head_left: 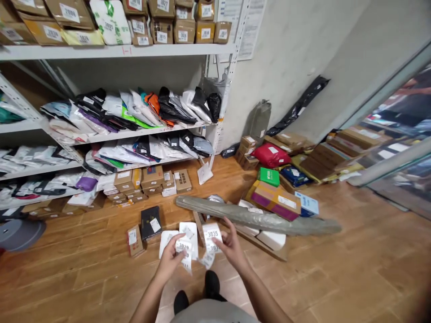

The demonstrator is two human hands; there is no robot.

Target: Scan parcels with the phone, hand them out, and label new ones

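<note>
My left hand (172, 255) pinches a strip of white number labels (184, 252); the top one reads 3029. Between the thumb and fingers of my right hand (232, 244) is another strip of labels (211, 232), with 3035 on its top label and a lower end curling down. Both strips are held apart, in front of my body. Behind them on the floor lie white packages (190, 231). A black box (151, 223) and a small brown box (135, 241) sit to the left of my left hand.
A long grey wrapped roll (256, 215) lies across parcels at right, with a purple-taped carton (276, 199) on it. White shelving (117, 51) holds numbered boxes and bagged parcels. A red bag (271, 154) and more cartons lie by the wall. A grey round object (22, 233) stands left.
</note>
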